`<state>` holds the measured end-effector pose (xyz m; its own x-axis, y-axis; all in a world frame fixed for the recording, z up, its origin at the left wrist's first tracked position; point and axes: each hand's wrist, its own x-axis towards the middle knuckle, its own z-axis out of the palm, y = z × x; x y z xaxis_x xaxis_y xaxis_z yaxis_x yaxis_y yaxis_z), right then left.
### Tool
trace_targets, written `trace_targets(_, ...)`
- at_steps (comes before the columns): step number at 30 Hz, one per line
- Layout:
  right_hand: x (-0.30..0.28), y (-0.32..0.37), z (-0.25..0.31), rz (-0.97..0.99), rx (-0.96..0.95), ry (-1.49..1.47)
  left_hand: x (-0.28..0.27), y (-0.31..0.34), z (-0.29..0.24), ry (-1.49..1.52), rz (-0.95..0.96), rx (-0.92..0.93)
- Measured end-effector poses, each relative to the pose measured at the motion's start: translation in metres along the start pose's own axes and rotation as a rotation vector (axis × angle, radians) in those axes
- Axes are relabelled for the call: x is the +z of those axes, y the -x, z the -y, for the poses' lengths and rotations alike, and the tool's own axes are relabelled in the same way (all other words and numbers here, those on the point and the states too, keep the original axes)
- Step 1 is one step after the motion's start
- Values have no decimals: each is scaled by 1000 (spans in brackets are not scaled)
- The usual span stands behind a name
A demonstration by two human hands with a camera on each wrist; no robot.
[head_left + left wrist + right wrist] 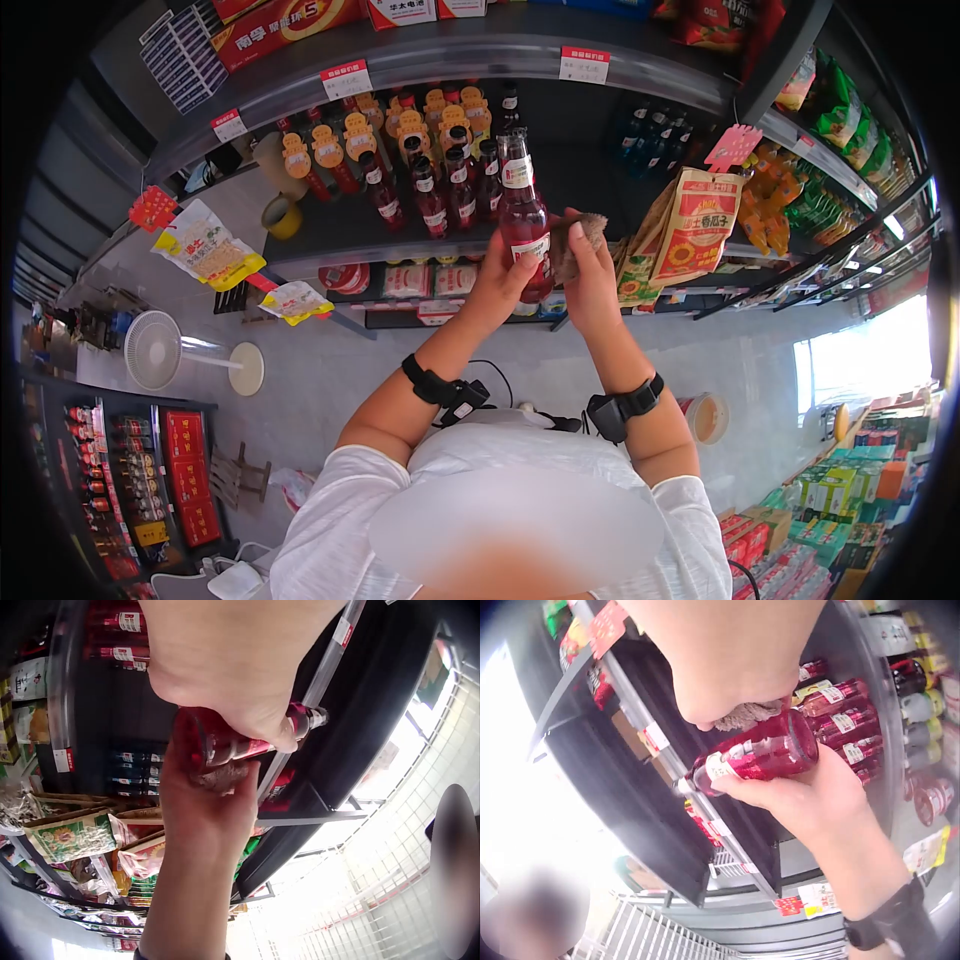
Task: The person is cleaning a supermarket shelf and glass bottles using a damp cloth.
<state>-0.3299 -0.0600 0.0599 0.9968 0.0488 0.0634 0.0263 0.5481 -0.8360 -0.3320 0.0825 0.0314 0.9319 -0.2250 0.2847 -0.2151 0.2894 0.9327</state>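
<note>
Bottle (524, 205) of something red, neck up, is gripped in the person's left hand (503, 277), out in front of the shelf (590, 185). The right hand (594, 282) clutches a brown cloth (750, 715) at its side. More bottles (460, 195) stand just behind.

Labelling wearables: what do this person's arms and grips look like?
Short white sleeves. Left grip and right grip ungloved. Left forearm strap and right forearm strap both black, each carrying a boxy dark module. Cabling and markings unclear.
</note>
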Motion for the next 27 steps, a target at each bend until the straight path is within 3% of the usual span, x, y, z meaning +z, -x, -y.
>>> trace_targets(1, -1, 0, 0, -43, 22, -109, 2, 0, -3, -18, -6, 25)
trace_targets(4, -1, 4, -8, 128, 81, -84, 10, -2, -8, -24, -33, 124)
trace_targets(7, -2, 6, -14, 72, 244, -280, 8, -2, 7, -64, -82, 189)
trace_targets(16, -7, 13, -4, -50, 542, -350, 4, -4, 33, -22, -47, 304)
trace_targets(22, -18, 20, -10, -36, 591, -344, -3, -5, 45, -92, -38, 262)
trace_targets(25, -28, 27, -11, 0, 559, -153, 1, -6, 44, -72, -71, 245)
trace_targets(27, -30, 30, -11, -69, 404, 60, 0, -7, 44, -102, -90, 241)
